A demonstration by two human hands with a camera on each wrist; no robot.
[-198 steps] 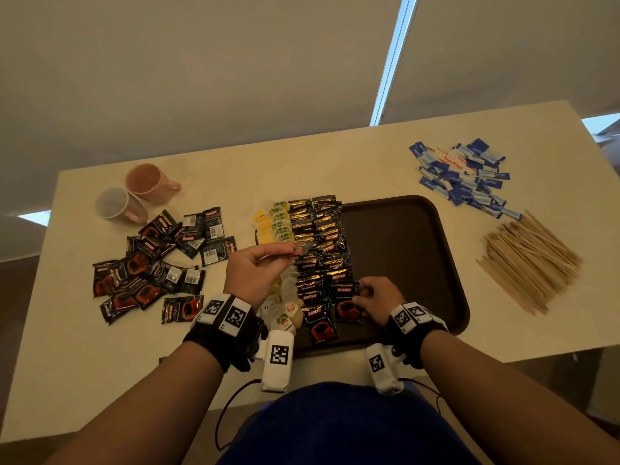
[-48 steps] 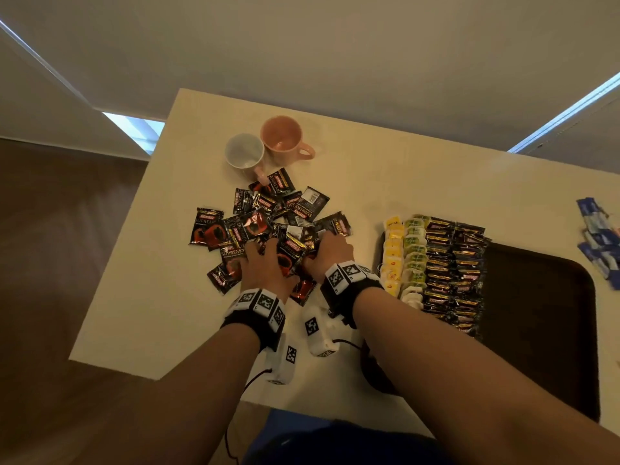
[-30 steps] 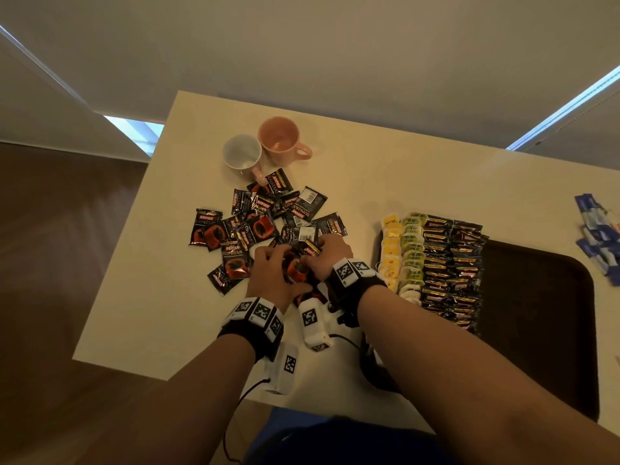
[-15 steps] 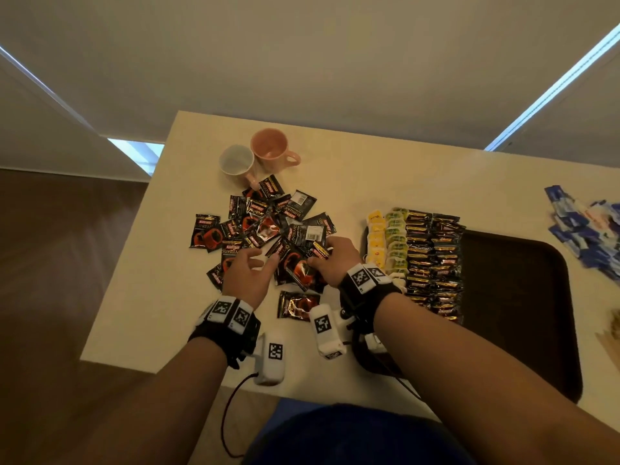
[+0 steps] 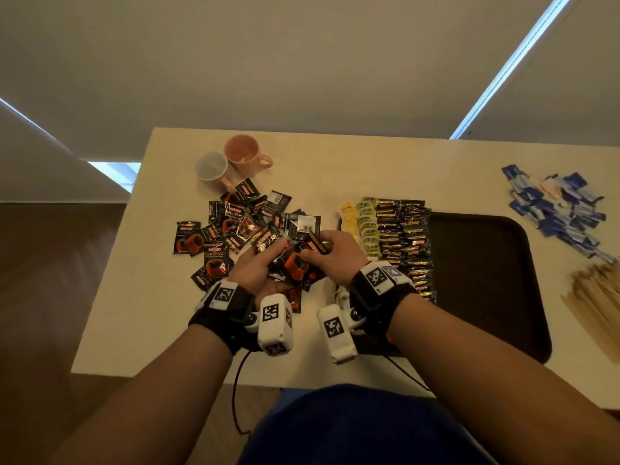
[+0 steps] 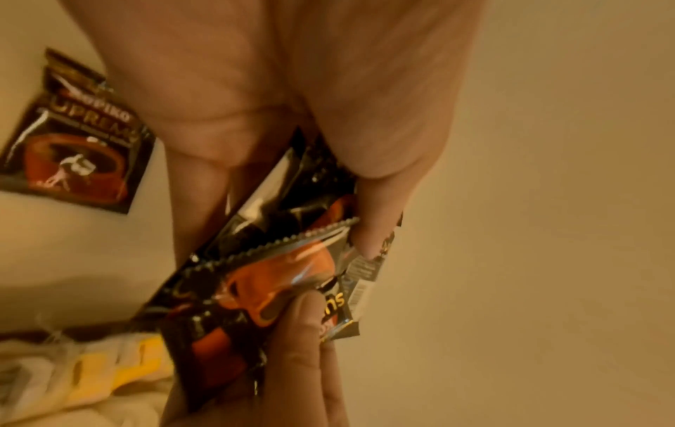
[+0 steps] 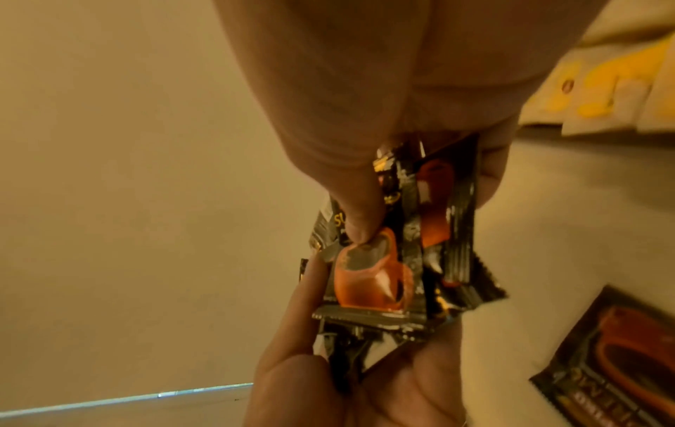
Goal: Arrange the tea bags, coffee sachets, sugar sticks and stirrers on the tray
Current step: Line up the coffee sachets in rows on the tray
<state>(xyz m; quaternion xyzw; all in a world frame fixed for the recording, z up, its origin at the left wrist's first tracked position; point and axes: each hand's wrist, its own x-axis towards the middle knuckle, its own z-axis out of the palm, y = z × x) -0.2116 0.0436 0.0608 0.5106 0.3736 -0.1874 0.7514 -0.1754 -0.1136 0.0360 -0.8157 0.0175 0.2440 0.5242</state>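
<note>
Both hands now clamp one small stack of coffee sachets (image 5: 295,263) between them, lower centre of the head view: left hand (image 5: 255,266) grips from the left, right hand (image 5: 335,256) from the right, thumbs on top. Half a second back the two hands were spread apart over the loose pile with sachets flat on the desk (image 5: 335,169); now they've closed in and the stack is lifted off it. The head camera has also swung right, so more of the tray (image 5: 486,280) shows.

Read: gathering done, stack being squared up, next is probably a carry to the tray.

Left wrist view: left thumb and fingers (image 6: 372,231) pinch the sachet edges; right hand's fingers close in from the bottom of the frame. Right wrist view confirms the same grip mirrored, orange cup print facing up.

Stack sits directly between the palms, touching both, just below the loose sachet pile (image 5: 241,223), centre-left. Right of it on the tray's left end: tea bags (image 5: 362,226), then rows of laid sachets (image 5: 402,243). Rest of tray is bare. Sugar sticks (image 5: 553,206) upper right and stirrers (image 5: 597,297) at right edge, both on the desk. Two mugs (image 5: 231,162) above the pile.
</note>
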